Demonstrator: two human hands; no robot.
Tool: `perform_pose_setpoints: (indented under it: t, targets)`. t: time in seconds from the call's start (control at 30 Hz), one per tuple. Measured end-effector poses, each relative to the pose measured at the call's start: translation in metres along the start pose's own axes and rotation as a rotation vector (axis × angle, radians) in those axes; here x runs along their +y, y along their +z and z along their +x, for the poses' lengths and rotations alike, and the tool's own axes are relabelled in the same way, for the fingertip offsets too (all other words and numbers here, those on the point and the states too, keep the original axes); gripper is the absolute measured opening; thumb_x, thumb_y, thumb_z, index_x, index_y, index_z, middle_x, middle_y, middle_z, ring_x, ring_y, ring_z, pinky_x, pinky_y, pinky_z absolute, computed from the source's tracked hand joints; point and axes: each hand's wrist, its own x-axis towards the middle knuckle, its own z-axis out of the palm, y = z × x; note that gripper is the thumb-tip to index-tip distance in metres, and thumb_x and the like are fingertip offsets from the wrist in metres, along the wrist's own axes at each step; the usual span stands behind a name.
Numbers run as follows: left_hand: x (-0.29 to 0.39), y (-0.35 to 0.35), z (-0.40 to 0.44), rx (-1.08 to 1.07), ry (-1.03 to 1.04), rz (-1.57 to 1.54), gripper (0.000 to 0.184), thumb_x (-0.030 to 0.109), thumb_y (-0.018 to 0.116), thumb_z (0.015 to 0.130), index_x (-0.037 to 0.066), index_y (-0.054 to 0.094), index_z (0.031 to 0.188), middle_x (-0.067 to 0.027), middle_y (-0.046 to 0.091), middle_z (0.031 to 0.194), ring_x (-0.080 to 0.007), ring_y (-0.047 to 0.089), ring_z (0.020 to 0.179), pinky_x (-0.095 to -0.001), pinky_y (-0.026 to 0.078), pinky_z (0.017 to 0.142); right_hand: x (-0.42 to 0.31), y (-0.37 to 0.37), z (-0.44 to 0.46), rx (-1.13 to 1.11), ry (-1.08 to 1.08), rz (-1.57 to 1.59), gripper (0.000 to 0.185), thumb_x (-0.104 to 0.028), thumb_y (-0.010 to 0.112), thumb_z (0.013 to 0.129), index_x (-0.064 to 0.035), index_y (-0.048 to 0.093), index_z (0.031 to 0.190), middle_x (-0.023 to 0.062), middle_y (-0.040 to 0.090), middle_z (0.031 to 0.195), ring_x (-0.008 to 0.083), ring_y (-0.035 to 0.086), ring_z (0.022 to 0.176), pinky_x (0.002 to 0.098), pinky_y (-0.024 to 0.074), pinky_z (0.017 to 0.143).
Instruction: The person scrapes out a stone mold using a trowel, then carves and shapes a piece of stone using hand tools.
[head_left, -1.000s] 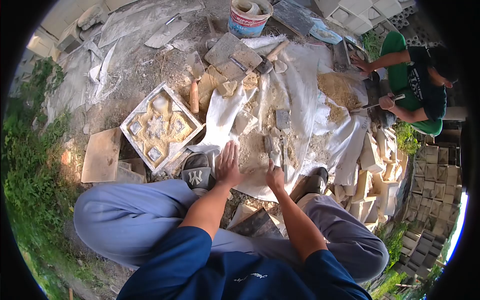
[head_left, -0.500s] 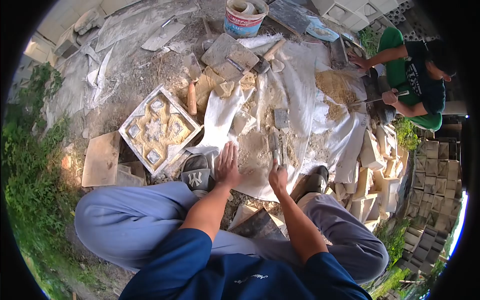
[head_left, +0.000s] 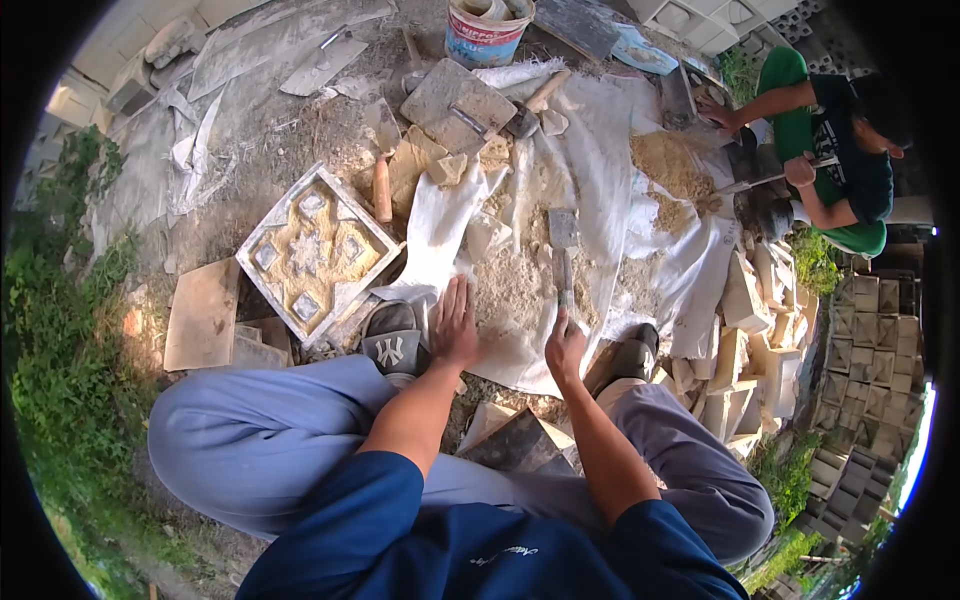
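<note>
My left hand (head_left: 456, 328) lies palm down with its fingers stretched out, at the edge of the white cloth sheet (head_left: 432, 245) and the sandy powder (head_left: 510, 290). My right hand (head_left: 566, 345) is closed around the near end of a narrow trowel (head_left: 565, 285). It points away from me over the powder. Beyond it is a small squarish blade (head_left: 563, 228); whether this is part of the same tool I cannot tell. Left of my left hand a square mould (head_left: 262, 292) with a star pattern lies on the ground, with sandy powder in its recesses.
A wooden-handled tool (head_left: 382, 190), a flat slab (head_left: 455, 98) and a hammer (head_left: 535, 105) lie ahead. Farther back stands a paint bucket (head_left: 487, 40). Pale blocks (head_left: 745, 300) are piled at right. A co-worker (head_left: 840, 150) sits at upper right, holding a long tool over sand (head_left: 675, 165).
My right hand has shifted slightly right and forward, bringing its tool in line with the squarish blade. My left hand stays flat. The co-worker's tool has tilted and its handle end is higher.
</note>
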Motion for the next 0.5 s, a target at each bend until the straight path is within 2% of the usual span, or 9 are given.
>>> perform_pose_setpoints:
  t: [0.13,0.17,0.23,0.3,0.33,0.37,0.43,0.5]
  targets:
    - [0.005,-0.014,0.003,-0.028,-0.023,-0.151,0.100,0.063,0.057,0.083,-0.003,0.027,0.151,-0.0182,0.025,0.159,-0.0298,0.020,0.149,-0.0449,0.018,0.120,0.021,0.014,-0.009,0.149,-0.105,-0.016,0.062,-0.045,0.041,0.102,0.0076,0.066,0.082,0.0356,0.059,0.073,0.0530,0.060,0.078,0.0565,0.0439,0.072]
    - [0.004,-0.016,0.002,-0.033,-0.029,-0.165,0.099,0.062,0.058,0.084,-0.003,0.027,0.151,-0.0184,0.026,0.159,-0.0302,0.020,0.149,-0.0450,0.018,0.120,0.028,0.013,-0.009,-0.005,0.018,-0.154,0.061,-0.044,0.040,0.102,0.0081,0.067,0.085,0.0367,0.061,0.078,0.0543,0.060,0.084,0.0572,0.0441,0.076]
    - [0.006,-0.017,0.002,-0.037,-0.038,-0.179,0.098,0.061,0.058,0.084,-0.004,0.026,0.151,-0.0186,0.026,0.159,-0.0306,0.020,0.149,-0.0451,0.018,0.120,0.035,0.014,-0.004,-0.052,0.054,-0.165,0.063,-0.045,0.040,0.102,0.0091,0.068,0.086,0.0364,0.062,0.080,0.0545,0.060,0.084,0.0569,0.0444,0.077]
    - [0.005,-0.017,0.001,-0.044,-0.037,-0.166,0.099,0.061,0.059,0.084,-0.004,0.026,0.151,-0.0191,0.026,0.158,-0.0309,0.021,0.149,-0.0453,0.016,0.121,0.036,0.009,0.007,-0.051,-0.015,-0.112,0.063,-0.045,0.041,0.102,0.0096,0.066,0.082,0.0365,0.060,0.076,0.0539,0.060,0.081,0.0568,0.0438,0.075]
    - [0.005,-0.015,-0.001,-0.053,-0.041,-0.165,0.099,0.061,0.059,0.084,-0.004,0.026,0.151,-0.0191,0.026,0.158,-0.0309,0.021,0.149,-0.0453,0.016,0.121,0.033,0.006,0.008,-0.011,-0.067,-0.065,0.064,-0.044,0.041,0.103,0.0098,0.064,0.078,0.0354,0.057,0.070,0.0514,0.058,0.071,0.0549,0.0422,0.068]
    - [0.005,-0.014,-0.001,-0.040,-0.031,-0.173,0.101,0.063,0.058,0.083,-0.005,0.026,0.150,-0.0203,0.026,0.158,-0.0311,0.019,0.149,-0.0464,0.015,0.121,0.035,0.003,0.008,-0.010,-0.096,0.017,0.068,-0.048,0.039,0.104,0.0087,0.058,0.072,0.0222,0.051,0.058,0.0309,0.046,0.054,0.0480,0.0373,0.058]
    - [0.003,-0.011,0.000,-0.024,-0.021,-0.183,0.102,0.065,0.058,0.083,-0.005,0.026,0.150,-0.0214,0.025,0.158,-0.0312,0.018,0.150,-0.0476,0.013,0.121,0.031,0.002,0.001,0.103,-0.143,0.157,0.063,-0.047,0.040,0.104,0.0072,0.055,0.074,0.0155,0.043,0.054,0.0226,0.036,0.055,0.0449,0.0331,0.055]
    - [0.005,-0.011,0.001,-0.028,-0.027,-0.171,0.102,0.064,0.059,0.082,-0.005,0.026,0.150,-0.0213,0.024,0.158,-0.0314,0.018,0.150,-0.0475,0.013,0.121,0.032,0.009,-0.007,0.219,-0.129,0.161,0.063,-0.046,0.039,0.104,0.0083,0.060,0.081,0.0207,0.052,0.058,0.0293,0.046,0.055,0.0476,0.0365,0.059]
